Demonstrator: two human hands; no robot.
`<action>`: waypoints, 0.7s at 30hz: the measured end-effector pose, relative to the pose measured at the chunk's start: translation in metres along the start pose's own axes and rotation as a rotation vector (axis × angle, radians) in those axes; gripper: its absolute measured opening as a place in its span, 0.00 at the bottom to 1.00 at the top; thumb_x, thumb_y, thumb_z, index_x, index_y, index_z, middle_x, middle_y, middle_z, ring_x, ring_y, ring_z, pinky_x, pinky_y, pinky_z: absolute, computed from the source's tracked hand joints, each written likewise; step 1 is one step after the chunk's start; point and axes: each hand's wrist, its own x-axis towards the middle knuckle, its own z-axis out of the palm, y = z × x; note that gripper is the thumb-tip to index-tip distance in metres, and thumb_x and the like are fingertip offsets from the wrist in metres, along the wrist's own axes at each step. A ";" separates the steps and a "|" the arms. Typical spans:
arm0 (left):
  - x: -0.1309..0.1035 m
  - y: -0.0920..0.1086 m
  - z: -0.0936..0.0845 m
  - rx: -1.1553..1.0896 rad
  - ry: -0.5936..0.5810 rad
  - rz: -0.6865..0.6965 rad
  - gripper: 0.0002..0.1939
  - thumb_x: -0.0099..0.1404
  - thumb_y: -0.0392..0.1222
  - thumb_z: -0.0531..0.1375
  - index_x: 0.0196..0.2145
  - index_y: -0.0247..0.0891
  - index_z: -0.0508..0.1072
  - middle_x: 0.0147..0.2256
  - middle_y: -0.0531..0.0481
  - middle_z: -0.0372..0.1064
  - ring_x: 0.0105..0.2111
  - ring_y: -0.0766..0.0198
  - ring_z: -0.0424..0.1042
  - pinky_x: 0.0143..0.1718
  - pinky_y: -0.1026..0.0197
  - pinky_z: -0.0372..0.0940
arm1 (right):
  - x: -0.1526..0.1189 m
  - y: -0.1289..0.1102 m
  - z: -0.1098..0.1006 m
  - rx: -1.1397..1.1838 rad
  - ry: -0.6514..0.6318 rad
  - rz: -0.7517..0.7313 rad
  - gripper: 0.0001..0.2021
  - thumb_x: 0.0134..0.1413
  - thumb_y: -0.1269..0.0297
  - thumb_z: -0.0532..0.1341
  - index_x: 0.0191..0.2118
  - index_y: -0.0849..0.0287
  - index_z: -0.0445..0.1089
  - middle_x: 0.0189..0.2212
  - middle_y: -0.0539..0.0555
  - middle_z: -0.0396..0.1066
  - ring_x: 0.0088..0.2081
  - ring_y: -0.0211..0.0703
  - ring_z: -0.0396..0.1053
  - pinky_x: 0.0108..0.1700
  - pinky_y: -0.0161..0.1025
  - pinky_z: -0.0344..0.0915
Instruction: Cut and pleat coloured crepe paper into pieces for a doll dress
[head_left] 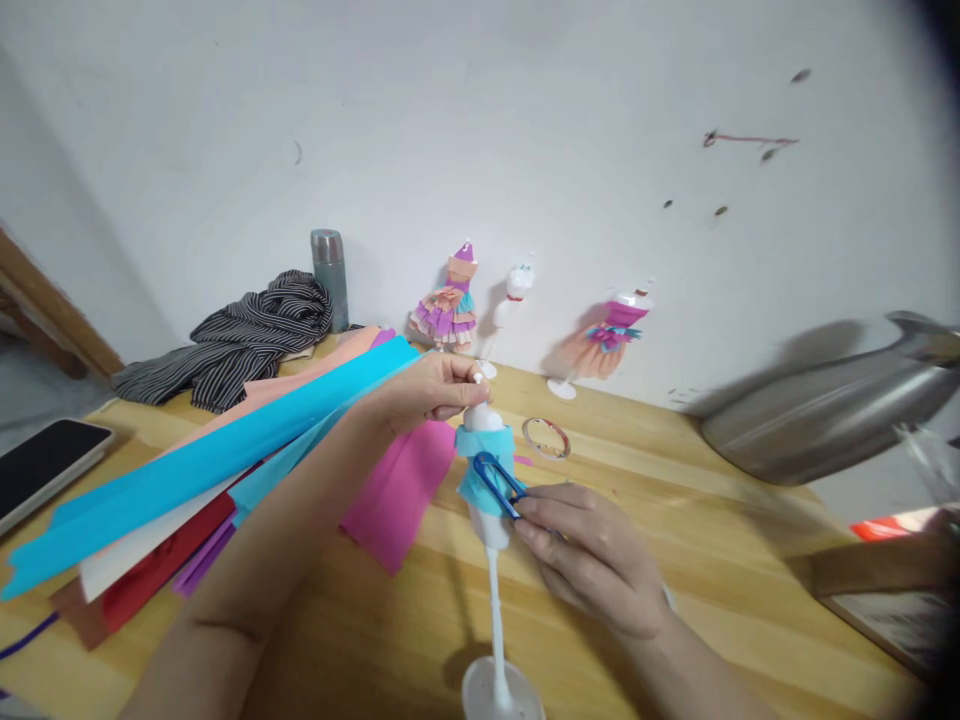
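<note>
A small white dress-form stand (489, 530) is upright at the front of the table, its torso wrapped in light-blue crepe paper (491, 445). My left hand (439, 388) pinches the knob at the top of its neck between thumb and fingertips. In my right hand (592, 545) is a blue U-shaped tool (495, 482) that looks like thread snips. Its rounded end lies against the blue paper; the other end is hidden by my fingers. The stand's round base (480, 690) rests on the wood.
Coloured crepe-paper sheets (225, 460) lie left, beside a phone (52, 465), striped cloth (262, 330) and flask (330, 280). Two dressed forms (450, 300) (611, 335) and a white form (519, 282) stand by the wall. A tape roll (547, 438) and metal kettle (832, 400) are right.
</note>
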 end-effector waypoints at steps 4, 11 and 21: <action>0.002 -0.003 0.000 -0.015 0.012 0.007 0.15 0.55 0.48 0.65 0.25 0.32 0.68 0.16 0.60 0.53 0.14 0.78 0.46 0.17 0.67 0.38 | 0.003 -0.002 0.001 0.148 -0.051 0.085 0.15 0.57 0.77 0.58 0.49 0.59 0.69 0.31 0.55 0.76 0.34 0.41 0.76 0.32 0.35 0.74; 0.003 -0.003 0.004 -0.008 0.028 0.021 0.13 0.55 0.46 0.64 0.25 0.32 0.69 0.17 0.59 0.55 0.14 0.78 0.47 0.17 0.67 0.40 | -0.004 0.001 0.001 0.005 0.012 0.081 0.18 0.55 0.79 0.60 0.49 0.56 0.70 0.33 0.55 0.77 0.35 0.43 0.76 0.33 0.36 0.74; 0.001 -0.001 0.007 -0.020 0.015 0.057 0.16 0.54 0.49 0.65 0.26 0.32 0.69 0.20 0.58 0.58 0.15 0.79 0.48 0.17 0.67 0.40 | -0.003 0.000 0.001 -0.025 0.025 0.139 0.12 0.60 0.71 0.59 0.48 0.55 0.70 0.31 0.54 0.77 0.32 0.41 0.77 0.37 0.36 0.76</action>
